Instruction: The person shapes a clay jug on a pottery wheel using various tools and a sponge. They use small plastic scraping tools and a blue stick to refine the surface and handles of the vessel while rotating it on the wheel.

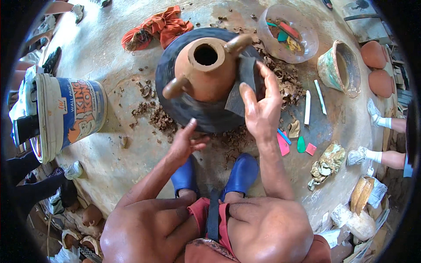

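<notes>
The clay pot (205,83) sits on the dark wheel (206,118); beside it the right hand (263,111) clamps a grey flat piece (247,74), while the left hand (185,145) hovers nearby, fingers apart

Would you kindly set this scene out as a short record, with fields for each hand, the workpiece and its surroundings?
Workpiece: two-handled clay pot on a dark wheel
Right hand: holds a dark flat piece beside the pot's right side
Left hand: near the wheel's near edge, no object visible in it
Beyond wheel: orange cloth; clear bowl
Left side: bucket
Around wheel: brown shavings
</notes>
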`<control>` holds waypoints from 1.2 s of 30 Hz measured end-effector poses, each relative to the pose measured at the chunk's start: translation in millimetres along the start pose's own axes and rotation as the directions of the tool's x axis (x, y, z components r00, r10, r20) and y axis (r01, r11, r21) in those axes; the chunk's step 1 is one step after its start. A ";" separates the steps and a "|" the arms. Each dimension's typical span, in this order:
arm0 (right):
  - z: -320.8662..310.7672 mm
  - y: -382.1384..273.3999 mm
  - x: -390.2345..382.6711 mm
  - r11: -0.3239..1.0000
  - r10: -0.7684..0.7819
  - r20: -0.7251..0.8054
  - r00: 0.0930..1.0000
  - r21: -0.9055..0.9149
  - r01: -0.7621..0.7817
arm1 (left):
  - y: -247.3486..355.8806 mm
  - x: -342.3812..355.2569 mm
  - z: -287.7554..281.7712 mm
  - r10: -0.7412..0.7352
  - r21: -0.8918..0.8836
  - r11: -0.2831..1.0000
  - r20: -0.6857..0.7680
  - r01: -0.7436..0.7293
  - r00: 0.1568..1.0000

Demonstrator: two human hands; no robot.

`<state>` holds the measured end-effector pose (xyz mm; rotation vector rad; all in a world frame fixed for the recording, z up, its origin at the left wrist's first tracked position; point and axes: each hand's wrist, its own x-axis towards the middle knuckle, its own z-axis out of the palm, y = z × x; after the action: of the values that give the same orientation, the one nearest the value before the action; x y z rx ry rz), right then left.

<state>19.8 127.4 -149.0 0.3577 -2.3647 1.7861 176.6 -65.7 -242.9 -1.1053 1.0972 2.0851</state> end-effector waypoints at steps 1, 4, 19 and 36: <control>-2.8 -15.1 7.7 1.000 0.001 -0.004 1.000 0.001 -0.001 | 5.4 6.0 -12.2 0.000 0.004 1.000 0.000 0.000 1.000; -2.5 -48.2 15.0 0.957 -0.217 0.128 0.968 -0.168 0.237 | 15.4 18.7 -30.0 0.148 -0.053 0.987 -0.105 -0.154 0.983; -28.0 -79.4 86.0 0.774 -0.485 0.337 0.807 -0.265 0.575 | 95.5 51.4 -47.1 0.413 0.067 0.906 -0.358 -0.419 0.837; -23.3 -115.8 93.2 0.738 -0.224 0.621 0.751 -0.396 0.547 | 37.7 8.8 -35.8 0.162 -0.011 0.986 -0.143 -0.165 0.976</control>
<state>-37.3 110.7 -10.7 1.3103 -2.7144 0.7823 158.9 -115.3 -246.9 -1.2266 1.2736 2.1774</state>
